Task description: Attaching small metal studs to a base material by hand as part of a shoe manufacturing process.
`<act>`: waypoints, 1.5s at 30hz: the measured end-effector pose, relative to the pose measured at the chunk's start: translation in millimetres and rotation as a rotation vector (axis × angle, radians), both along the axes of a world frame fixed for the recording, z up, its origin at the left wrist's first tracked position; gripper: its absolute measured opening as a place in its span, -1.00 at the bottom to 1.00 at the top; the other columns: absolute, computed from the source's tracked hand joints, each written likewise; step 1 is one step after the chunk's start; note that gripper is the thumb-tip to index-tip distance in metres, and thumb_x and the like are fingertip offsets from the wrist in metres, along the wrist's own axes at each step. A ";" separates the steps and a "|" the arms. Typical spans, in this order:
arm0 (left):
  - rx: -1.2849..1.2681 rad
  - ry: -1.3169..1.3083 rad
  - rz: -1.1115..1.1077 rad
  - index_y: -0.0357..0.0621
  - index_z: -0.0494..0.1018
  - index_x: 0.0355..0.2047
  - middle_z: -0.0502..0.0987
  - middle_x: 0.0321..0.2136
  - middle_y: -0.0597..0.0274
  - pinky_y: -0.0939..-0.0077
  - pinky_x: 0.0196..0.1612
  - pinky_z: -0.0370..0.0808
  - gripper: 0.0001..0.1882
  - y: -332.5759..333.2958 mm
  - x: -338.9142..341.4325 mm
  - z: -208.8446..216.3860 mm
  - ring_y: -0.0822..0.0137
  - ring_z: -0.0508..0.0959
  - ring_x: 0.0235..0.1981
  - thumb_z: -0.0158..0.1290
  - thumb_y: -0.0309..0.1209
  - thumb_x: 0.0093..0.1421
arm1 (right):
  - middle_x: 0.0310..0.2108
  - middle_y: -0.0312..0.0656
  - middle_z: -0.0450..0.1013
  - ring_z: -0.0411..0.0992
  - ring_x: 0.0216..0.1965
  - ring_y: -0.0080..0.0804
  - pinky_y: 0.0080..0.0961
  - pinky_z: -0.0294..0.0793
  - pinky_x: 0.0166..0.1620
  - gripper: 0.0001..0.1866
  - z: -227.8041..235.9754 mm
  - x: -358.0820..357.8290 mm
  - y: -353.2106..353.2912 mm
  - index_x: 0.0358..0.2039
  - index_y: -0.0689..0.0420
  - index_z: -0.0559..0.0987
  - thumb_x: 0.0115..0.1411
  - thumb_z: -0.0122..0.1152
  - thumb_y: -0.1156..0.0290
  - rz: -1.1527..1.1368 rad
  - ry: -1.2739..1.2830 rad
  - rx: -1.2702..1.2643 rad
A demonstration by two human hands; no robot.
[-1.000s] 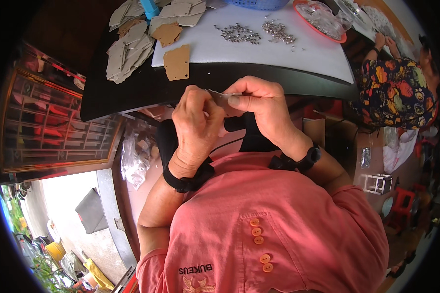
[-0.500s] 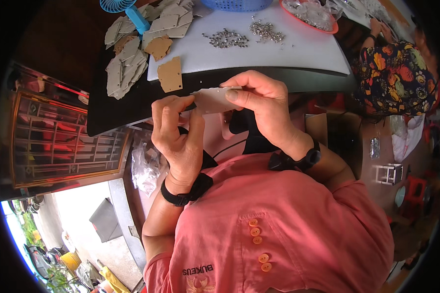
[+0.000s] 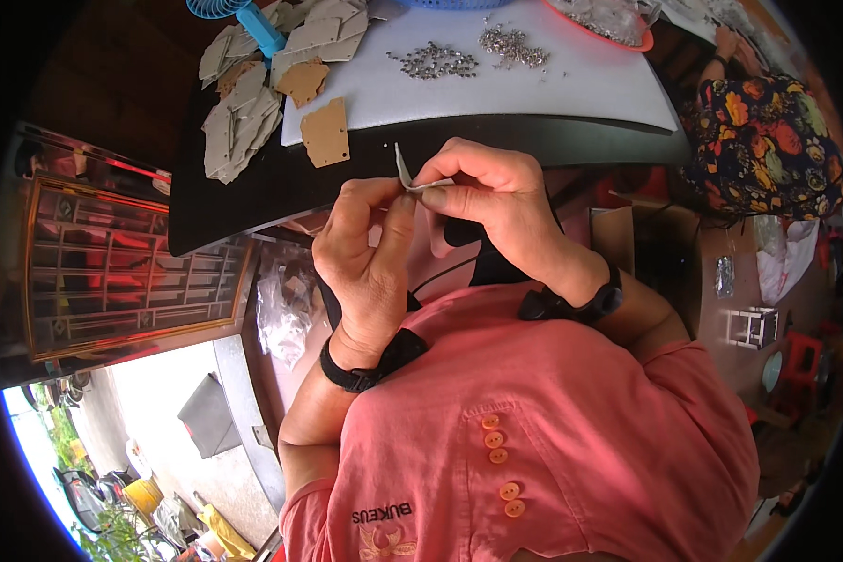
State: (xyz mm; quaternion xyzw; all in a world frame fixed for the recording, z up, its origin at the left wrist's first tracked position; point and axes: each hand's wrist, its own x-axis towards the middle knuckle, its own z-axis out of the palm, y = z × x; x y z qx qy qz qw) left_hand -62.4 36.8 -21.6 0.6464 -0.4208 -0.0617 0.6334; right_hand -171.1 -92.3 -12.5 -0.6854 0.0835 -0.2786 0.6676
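Observation:
Between my two hands is a thin pale grey card piece [image 3: 400,163], seen nearly edge-on and bent, with one flap standing up. My left hand [image 3: 365,242] pinches it at the bend between thumb and fingers. My right hand [image 3: 498,190] grips its other side, thumb in front and fingers behind, hiding much of it. Both hands are in front of the black table edge. Just beyond them lies a brown card piece [image 3: 325,133] with small holes, and a torn-edged brown piece [image 3: 302,82] rests farther back.
Stacks of grey card pieces [image 3: 241,126] cover the table's left side, beside a blue fan [image 3: 261,31]. On the white sheet [image 3: 534,103] are two piles of small metal parts [image 3: 433,62]. A red tray [image 3: 598,28] and blue basket [image 3: 459,3] stand behind. Another person [image 3: 768,145] is at right.
The grey card piece has gone from flat, its face showing, to bent and nearly edge-on. My hands have come closer together, the left one moving right.

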 end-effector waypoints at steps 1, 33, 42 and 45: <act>0.002 0.001 0.000 -0.34 0.54 -0.25 0.57 -0.39 0.30 0.66 -0.32 0.51 -0.95 0.9 0.9 0.2 0.56 0.52 -0.41 0.11 -0.64 0.29 | -0.42 -0.27 0.51 0.50 -0.48 -0.56 -0.62 0.47 -0.40 -0.95 0.4 -0.1 0.4 -0.26 0.30 0.59 0.30 0.20 0.60 0.000 0.001 0.002; -0.035 -0.376 0.023 -0.22 0.36 -0.38 0.42 -0.49 0.22 0.52 -0.45 0.36 -0.84 -7.8 6.8 -15.5 0.37 0.39 -0.55 -0.04 -0.73 0.07 | -0.47 -0.35 0.53 0.40 -0.45 -0.71 -0.68 0.41 -0.36 -0.95 -2.1 -4.0 4.9 -0.31 0.27 0.63 0.22 0.23 0.58 0.009 0.048 0.228; -0.019 -0.009 -0.025 -0.25 0.50 -0.29 0.50 -0.35 0.24 0.59 -0.32 0.46 -0.83 6.1 11.9 -5.0 0.46 0.49 -0.40 0.09 -0.70 0.10 | -0.38 -0.30 0.54 0.42 -0.35 -0.66 -0.65 0.43 -0.24 -0.88 2.6 -8.5 -2.9 -0.22 0.27 0.62 0.26 0.25 0.51 -0.131 0.078 0.094; -0.026 -0.204 0.063 -0.25 0.54 -0.27 0.51 -0.22 0.24 0.64 -0.24 0.45 -0.81 4.6 3.2 3.3 0.49 0.50 -0.35 0.08 -0.73 0.11 | -0.38 -0.29 0.55 0.46 -0.33 -0.65 -0.65 0.47 -0.25 -0.88 2.8 -10.4 -1.1 -0.20 0.28 0.61 0.28 0.22 0.53 -0.184 0.028 0.022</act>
